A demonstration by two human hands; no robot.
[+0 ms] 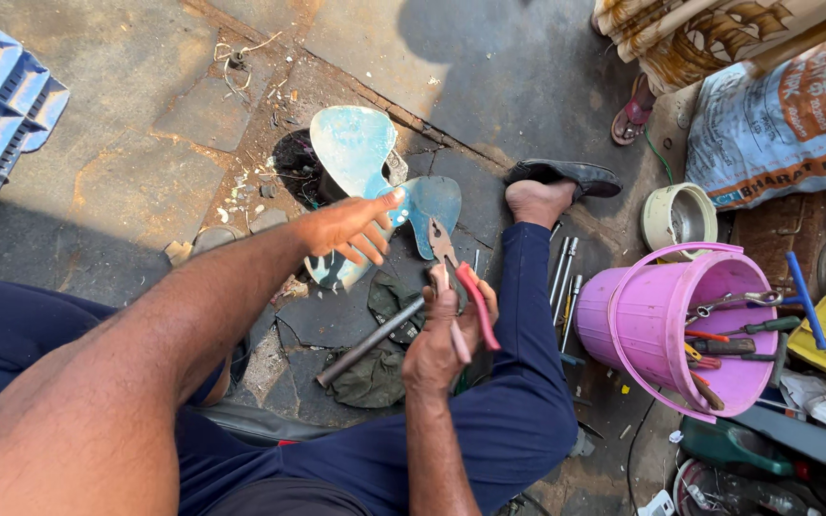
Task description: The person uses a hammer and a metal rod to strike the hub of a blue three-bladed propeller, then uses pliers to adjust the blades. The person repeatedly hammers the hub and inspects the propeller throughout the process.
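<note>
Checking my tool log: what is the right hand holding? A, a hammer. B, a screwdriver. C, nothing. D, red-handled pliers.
D: the right hand grips the pliers by their red handles, jaws pointing up toward the fan blade that the left hand touches.

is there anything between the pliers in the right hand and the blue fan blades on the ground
Nothing visible blocks the way. The right hand holds the red-handled pliers with the jaws pointing up toward the blue fan blades, just short of the nearest blade. The left hand already rests on the blades, off to the side of the pliers, not in front of them.
</note>
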